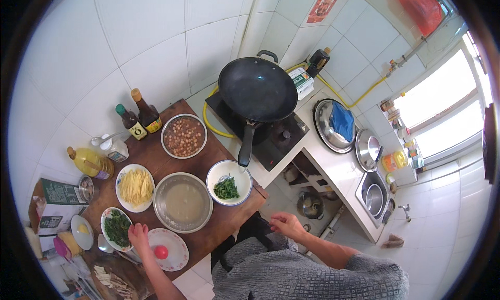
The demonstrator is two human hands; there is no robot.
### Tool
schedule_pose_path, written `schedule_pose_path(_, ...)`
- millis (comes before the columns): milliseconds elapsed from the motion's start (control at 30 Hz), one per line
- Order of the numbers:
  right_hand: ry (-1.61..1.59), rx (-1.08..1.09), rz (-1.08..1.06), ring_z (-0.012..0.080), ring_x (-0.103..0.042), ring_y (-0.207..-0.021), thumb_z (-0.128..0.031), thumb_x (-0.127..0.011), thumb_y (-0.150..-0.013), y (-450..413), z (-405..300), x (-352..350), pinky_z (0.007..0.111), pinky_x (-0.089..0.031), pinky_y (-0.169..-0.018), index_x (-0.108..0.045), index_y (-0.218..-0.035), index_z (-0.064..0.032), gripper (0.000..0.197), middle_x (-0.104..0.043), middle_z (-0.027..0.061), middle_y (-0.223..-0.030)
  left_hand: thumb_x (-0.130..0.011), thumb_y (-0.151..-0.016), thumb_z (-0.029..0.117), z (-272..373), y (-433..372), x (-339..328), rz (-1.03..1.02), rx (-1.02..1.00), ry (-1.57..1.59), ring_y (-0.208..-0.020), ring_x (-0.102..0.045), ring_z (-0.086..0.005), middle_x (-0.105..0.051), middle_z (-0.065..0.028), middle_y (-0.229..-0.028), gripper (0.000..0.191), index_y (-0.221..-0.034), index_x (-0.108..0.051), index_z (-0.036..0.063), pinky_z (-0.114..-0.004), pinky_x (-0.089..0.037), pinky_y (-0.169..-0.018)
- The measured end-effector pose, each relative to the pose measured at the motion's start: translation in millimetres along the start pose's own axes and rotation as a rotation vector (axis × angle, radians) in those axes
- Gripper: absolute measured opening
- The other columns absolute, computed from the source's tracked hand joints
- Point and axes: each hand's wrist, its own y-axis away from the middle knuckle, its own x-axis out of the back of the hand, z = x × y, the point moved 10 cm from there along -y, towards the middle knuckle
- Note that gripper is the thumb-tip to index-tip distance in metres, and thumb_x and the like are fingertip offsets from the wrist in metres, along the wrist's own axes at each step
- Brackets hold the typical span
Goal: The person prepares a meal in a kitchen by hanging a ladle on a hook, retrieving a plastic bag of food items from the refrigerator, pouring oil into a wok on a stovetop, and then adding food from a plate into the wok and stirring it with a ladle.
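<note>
My left hand [139,237] is at the right rim of a small white plate of dark leafy greens [117,229]. Its fingertips meet or overlap that rim; whether they grip it is unclear. Just beside my wrist, a flower-patterned plate [176,252] carries a round pinkish-red item [161,252]. In front of my body hovers my right hand [288,225], fingers loosely curled, with nothing visible in it. Chopped greens [226,188] lie in a white blue-rimmed bowl [243,175]. Left of that bowl stands a metal basin of cloudy liquid [185,202].
Pale yellow strips [136,186] fill another plate. A metal bowl holds beans or nuts in liquid [183,136]. Sauce bottles [146,114] and an oil bottle [91,163] line the wall. A wok [258,89] sits on the stove, its handle [247,145] reaching toward the wooden table [218,229].
</note>
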Motion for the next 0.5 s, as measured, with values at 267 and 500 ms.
schedule_pose_path(267,-0.169,-0.006,0.141,0.0179,-0.07,-0.086,-0.016,-0.063,-0.099,4,33,46,0.03,-0.058,-0.075,-0.065,-0.114,0.0044,0.026,-0.071,0.0114,-0.099,-0.059,-0.098,0.006,-29,-55,-23,-0.078,0.163,0.088,-0.106,-0.065,-0.033,-0.057,-0.0201,-0.121,0.037,-0.129,-0.047,-0.0094,-0.042,-0.06,-0.094)
schedule_pose_path(500,-0.197,-0.016,0.119,0.0178,-0.071,-0.087,-0.014,-0.061,-0.1,8,24,51,0.03,-0.059,-0.076,-0.064,-0.117,0.0051,0.026,-0.072,0.0115,-0.104,-0.053,-0.099,0.003,-22,-47,-59,-0.131,0.213,0.159,-0.113,-0.064,-0.0318,-0.061,-0.021,-0.124,0.033,-0.128,-0.051,-0.0121,-0.041,-0.058,-0.101)
